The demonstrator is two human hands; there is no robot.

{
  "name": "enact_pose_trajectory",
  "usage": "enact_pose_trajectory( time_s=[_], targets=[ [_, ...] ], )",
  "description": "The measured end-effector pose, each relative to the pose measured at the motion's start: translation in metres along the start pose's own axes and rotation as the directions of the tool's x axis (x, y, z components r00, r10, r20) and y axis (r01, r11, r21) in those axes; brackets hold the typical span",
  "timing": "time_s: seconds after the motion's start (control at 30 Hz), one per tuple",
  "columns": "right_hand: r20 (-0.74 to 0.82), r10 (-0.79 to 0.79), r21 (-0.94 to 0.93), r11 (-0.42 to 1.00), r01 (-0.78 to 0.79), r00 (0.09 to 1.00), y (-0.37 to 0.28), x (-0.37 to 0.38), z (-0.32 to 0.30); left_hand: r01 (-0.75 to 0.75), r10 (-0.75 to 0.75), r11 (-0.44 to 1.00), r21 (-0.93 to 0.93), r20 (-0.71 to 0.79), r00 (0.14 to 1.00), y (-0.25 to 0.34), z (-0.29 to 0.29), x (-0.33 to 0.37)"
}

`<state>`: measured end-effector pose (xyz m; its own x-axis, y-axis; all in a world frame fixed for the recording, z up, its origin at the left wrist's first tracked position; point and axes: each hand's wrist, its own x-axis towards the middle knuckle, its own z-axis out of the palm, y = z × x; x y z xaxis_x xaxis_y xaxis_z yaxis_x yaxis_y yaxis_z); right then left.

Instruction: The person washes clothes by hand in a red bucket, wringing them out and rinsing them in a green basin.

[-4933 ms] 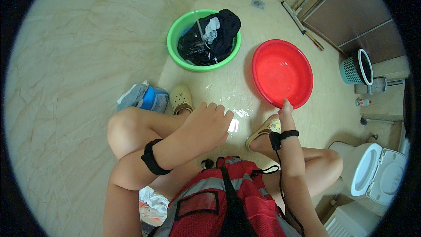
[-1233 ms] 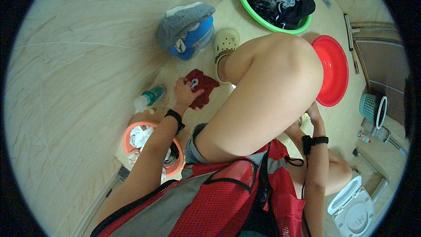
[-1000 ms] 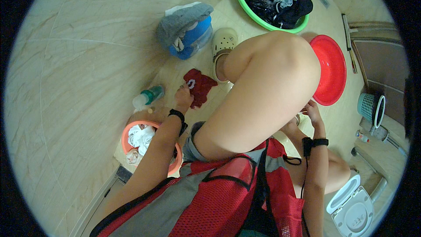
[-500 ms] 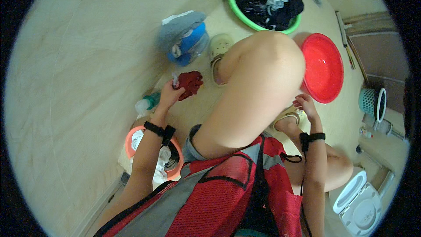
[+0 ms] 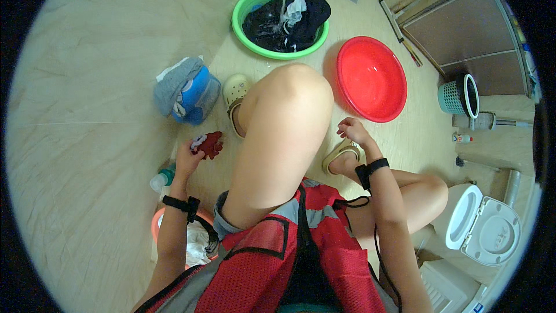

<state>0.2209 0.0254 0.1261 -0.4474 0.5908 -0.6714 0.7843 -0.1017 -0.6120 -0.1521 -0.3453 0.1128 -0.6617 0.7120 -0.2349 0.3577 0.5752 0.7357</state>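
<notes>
My left hand is closed on a bunched dark red cloth, held low near the wall. A small pale lavender-white piece shows at the cloth's edge by my fingers; I cannot tell what it is. Just above the cloth stands a clear container with blue and grey fabric heaped in it. Below my left hand is a bottle with a green top. My right hand hangs empty beyond my right clog, its fingers loosely bent and apart, below the red basin.
A green basin with dark wet clothes stands at the far side, a water stream falling into it. By my left forearm is an orange basin of clothes. Rightward are a teal basket, a toilet and a long-handled squeegee.
The whole view has swung to the right, so the basins and my legs appear farther left. My left hand keeps hold of the red cloth. My right hand remains empty.
</notes>
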Motion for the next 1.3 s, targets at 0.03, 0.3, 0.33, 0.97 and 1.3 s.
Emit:
enact_pose_trajectory(
  time_s=[0.03, 0.3, 0.33, 0.97, 1.3],
  targets=[
    [-0.001, -0.010, 0.005, 1.000, 0.010, 1.000, -0.002, 0.000, 0.000, 0.005, -0.004, 1.000, 0.019, -0.031, 1.000, 0.011, -0.004, -0.002],
    [0.011, -0.129, -0.004, 0.992, 0.129, 0.992, -0.031, 0.012, -0.002, -0.203, 0.220, 0.966, 0.159, -0.097, 0.971, 0.089, -0.021, 0.023],
    [0.014, -0.144, 0.005, 0.990, 0.144, 0.989, -0.033, 0.014, -0.004, -0.344, 0.366, 0.926, 0.153, -0.146, 0.919, 0.097, -0.020, 0.032],
    [-0.373, -0.331, 0.163, 0.896, 0.413, 0.867, -0.075, 0.093, 0.064, 0.082, 0.305, 0.886, -0.457, 0.706, 0.639, 0.233, 0.153, 0.220],
    [-0.213, 0.076, 0.955, 0.228, 0.191, 0.974, -0.075, 0.110, 0.069, 0.930, 0.048, 0.269, -0.251, 0.968, 0.247, 0.249, 0.232, 0.205]
  ],
)
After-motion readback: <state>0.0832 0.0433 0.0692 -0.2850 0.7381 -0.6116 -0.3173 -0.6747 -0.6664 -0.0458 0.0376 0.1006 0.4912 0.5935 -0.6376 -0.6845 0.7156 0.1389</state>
